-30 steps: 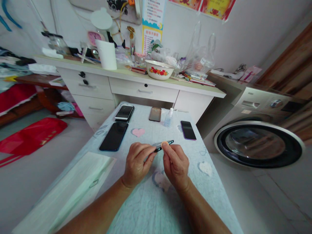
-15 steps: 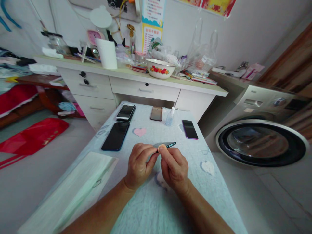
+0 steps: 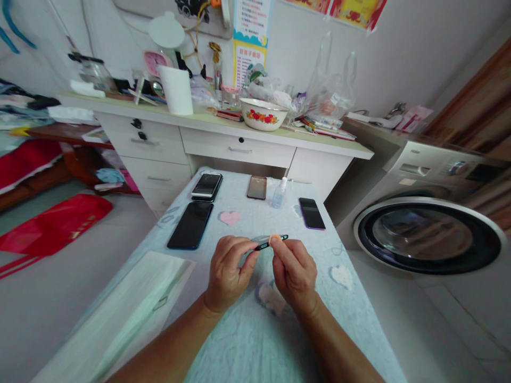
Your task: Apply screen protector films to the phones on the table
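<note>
My left hand (image 3: 228,271) pinches one end of a thin dark phone (image 3: 262,246) between thumb and fingers, with its narrow edge turned towards me. Against that edge, my right hand (image 3: 295,270) presses a small round peach-coloured pad (image 3: 273,239) under the thumb. Most of the phone's flat face is hidden from this angle. Just beyond the hands, a large black phone (image 3: 190,225) lies on the left of the cloth-covered table (image 3: 255,351). Behind it, a stack of phones (image 3: 206,184) rests near the table's far corner.
Farther back are a brown phone case (image 3: 256,187) and a clear spray bottle (image 3: 279,193). Another phone (image 3: 312,213) lies at the right edge. A pale flat bag (image 3: 120,308) covers the near left. A washing machine (image 3: 419,181) stands right; a cluttered white cabinet (image 3: 239,151) stands behind.
My right hand has slid right along the phone's edge with the peach pad, showing more of the edge near my left fingers. My left hand has stayed nearly still.
</note>
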`<action>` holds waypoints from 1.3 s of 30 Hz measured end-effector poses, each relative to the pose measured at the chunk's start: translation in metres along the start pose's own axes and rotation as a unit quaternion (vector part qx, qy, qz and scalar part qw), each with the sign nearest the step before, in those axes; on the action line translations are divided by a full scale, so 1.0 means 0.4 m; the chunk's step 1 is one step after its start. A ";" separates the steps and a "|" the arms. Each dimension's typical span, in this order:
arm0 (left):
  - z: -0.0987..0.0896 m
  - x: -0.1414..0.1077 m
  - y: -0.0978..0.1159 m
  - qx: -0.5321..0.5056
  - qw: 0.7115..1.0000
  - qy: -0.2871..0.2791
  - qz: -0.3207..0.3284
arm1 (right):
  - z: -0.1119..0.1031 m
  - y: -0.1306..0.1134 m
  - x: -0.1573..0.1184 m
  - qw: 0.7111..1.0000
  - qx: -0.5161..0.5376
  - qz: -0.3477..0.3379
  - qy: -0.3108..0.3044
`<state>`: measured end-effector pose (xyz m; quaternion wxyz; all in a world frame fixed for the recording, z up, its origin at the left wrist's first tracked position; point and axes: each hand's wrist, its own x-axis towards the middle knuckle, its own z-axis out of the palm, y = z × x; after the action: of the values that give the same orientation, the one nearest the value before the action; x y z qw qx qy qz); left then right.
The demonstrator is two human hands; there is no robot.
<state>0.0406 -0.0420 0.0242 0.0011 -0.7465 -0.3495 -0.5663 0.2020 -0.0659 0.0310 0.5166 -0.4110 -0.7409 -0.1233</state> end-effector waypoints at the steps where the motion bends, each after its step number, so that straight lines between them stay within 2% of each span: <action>1: 0.000 0.000 0.000 -0.002 1.000 0.000 0.000 | 0.001 -0.001 -0.002 1.000 -0.003 0.003 0.001; 13: 0.005 -0.007 0.000 0.001 1.000 -0.003 0.009 | 0.010 -0.022 -0.010 0.999 0.011 -0.026 -0.017; 31: -0.001 -0.004 -0.010 0.008 1.000 0.009 -0.020 | -0.006 0.029 -0.007 0.999 -0.018 0.038 0.021; 39: 0.002 -0.004 -0.004 0.003 1.000 0.006 -0.025 | 0.008 -0.006 -0.004 1.000 -0.004 0.018 0.008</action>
<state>0.0401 -0.0411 0.0221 -0.0088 -0.7343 -0.3694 -0.5695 0.1984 -0.0662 0.0285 0.5231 -0.4255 -0.7287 -0.1200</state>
